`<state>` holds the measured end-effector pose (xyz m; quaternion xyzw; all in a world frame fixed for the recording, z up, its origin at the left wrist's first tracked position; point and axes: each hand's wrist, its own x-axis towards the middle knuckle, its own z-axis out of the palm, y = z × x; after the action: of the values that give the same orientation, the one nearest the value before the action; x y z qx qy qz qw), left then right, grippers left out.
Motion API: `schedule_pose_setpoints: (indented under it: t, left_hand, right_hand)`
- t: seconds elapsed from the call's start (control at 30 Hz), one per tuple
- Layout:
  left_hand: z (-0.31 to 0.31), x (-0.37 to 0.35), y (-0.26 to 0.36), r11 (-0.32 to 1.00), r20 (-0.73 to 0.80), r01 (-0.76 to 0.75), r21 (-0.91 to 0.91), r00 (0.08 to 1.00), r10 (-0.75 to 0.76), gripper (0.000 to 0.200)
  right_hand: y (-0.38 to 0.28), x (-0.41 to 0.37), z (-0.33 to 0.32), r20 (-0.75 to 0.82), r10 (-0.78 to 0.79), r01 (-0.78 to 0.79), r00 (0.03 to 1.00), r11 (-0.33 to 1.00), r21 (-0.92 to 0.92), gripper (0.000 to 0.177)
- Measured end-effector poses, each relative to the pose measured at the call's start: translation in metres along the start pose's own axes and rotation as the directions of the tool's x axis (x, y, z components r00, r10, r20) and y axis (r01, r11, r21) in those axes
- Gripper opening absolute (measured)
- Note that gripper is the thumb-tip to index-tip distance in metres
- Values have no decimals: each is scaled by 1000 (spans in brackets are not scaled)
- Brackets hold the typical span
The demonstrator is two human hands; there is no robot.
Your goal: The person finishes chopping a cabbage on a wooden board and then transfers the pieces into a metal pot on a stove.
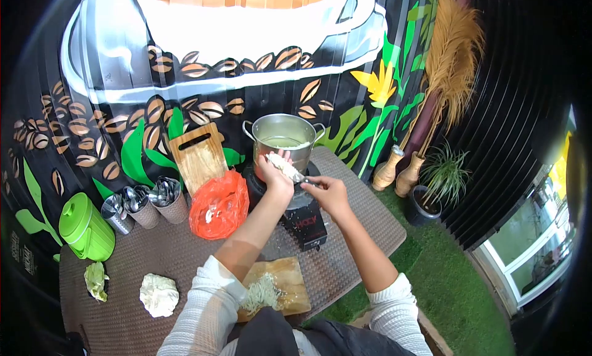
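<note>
My left hand (275, 178) is palm up right in front of a steel pot (311, 156), bearing a lump of white dough-like stuff (282, 165). Closed around the handle of a small metal utensil (300, 178) is my right hand (331, 195). The utensil's metal end meets the white lump; its exact kind is partly hidden by my fingers. Pale liquid shows inside the two-handled pot, which stands on a black stove (306, 228). Close to my body, a wooden board (296, 282) carries a heap of thin white shreds (263, 293).
On the brown woven-top table (132, 257) are a white dough-like mass (159, 295), a crumpled pale green piece (95, 281), an orange plastic bag (219, 205), cups of cutlery (145, 215) and a green lidded bucket (86, 227). Another cutting board (200, 155) leans against the painted wall.
</note>
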<state>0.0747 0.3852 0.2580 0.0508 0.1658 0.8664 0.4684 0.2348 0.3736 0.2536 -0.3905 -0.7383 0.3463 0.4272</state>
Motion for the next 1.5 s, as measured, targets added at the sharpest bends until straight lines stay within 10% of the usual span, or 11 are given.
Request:
schedule_pose_setpoints:
  t: [0.4, 0.6, 0.73, 0.8, 0.93, 1.37, 1.5]
  left_hand:
    - [59, 110, 11, 954, 160, -14, 300, 986, -36, 83]
    - [56, 118, 23, 441, 112, -41, 897, 984, -137, 86]
    - [38, 130, 23, 268, 290, -245, 932, 946, -143, 85]
    - [25, 135, 17, -241, 512, -492, 837, 859, 24, 79]
    - [4, 125, 20, -484, 600, -532, 695, 800, -16, 61]
    - [-10, 114, 20, -580, 728, -627, 520, 681, -84, 68]
    - [-6, 113, 36, -296, 793, -779, 552, 600, -101, 59]
  right_hand:
    - [-5, 123, 15, 7, 92, -90, 996, 962, 258, 35]
    - [21, 131, 22, -139, -157, 126, 978, 970, -206, 38]
    - [27, 125, 25, -96, -432, 340, 897, 813, -473, 32]
    - [20, 120, 24, -67, -449, 358, 891, 786, -503, 31]
    - [16, 116, 20, 29, -457, 387, 889, 716, -581, 27]
    - [31, 113, 22, -74, -415, 321, 907, 794, -516, 30]
    - [47, 102, 22, -287, -285, 249, 915, 956, -155, 30]
